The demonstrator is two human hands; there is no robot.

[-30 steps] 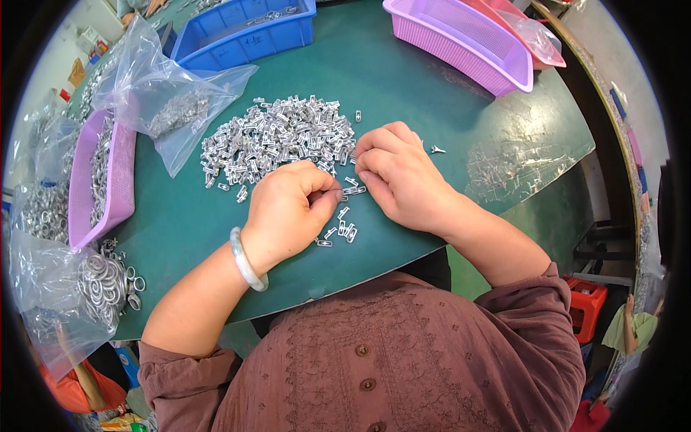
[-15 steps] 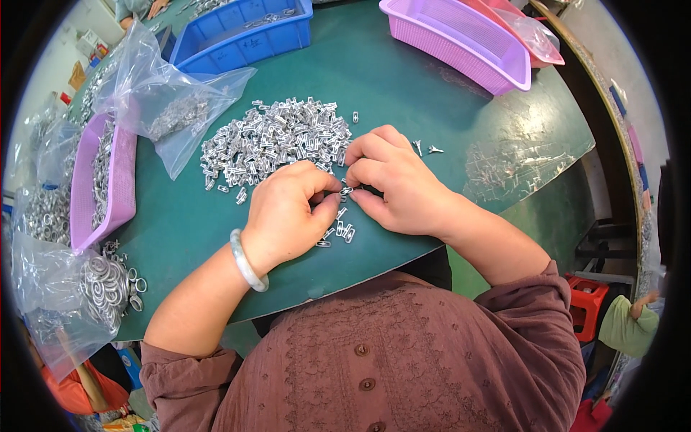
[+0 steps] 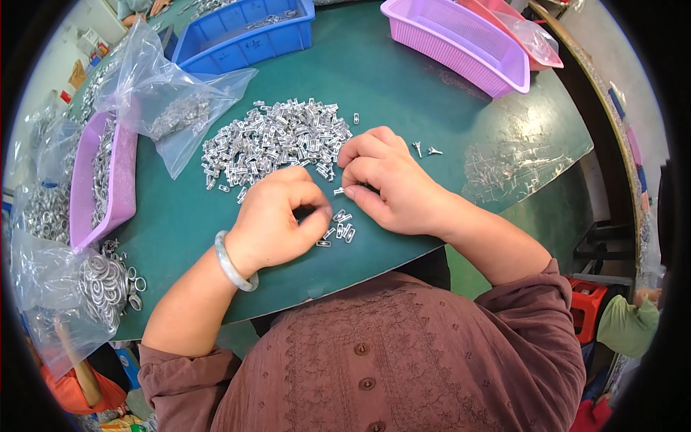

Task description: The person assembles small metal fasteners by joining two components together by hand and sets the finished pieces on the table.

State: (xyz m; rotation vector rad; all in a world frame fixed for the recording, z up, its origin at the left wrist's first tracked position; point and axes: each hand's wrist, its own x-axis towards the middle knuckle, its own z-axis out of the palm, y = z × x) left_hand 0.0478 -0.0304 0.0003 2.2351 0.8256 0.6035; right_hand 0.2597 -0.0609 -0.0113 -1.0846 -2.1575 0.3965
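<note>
A small silver metal piece (image 3: 339,191) pokes out from the pinched thumb and forefinger of my right hand (image 3: 399,183), just over the green table. To its left, my left hand (image 3: 277,219) has thumb and forefinger pressed together; whatever may be between them is hidden. Several loose small rectangular metal pieces (image 3: 348,232) lie in front of the hands. Beyond my left hand spreads a large heap of similar pieces (image 3: 277,140). Two small tower-shaped metal pieces (image 3: 435,150) rest to the right of my right hand.
On the left stand a purple basket (image 3: 130,183) of metal parts, a clear plastic bag (image 3: 173,147) and a pile of metal rings (image 3: 104,288). A blue bin (image 3: 241,52) and another purple basket (image 3: 461,61) sit at the far side. The green table's (image 3: 389,245) front edge runs before me.
My hands have come apart. The left hand has drawn back a little toward me and left, while the right stays near its place, now with a small metal piece showing at its fingertips.
</note>
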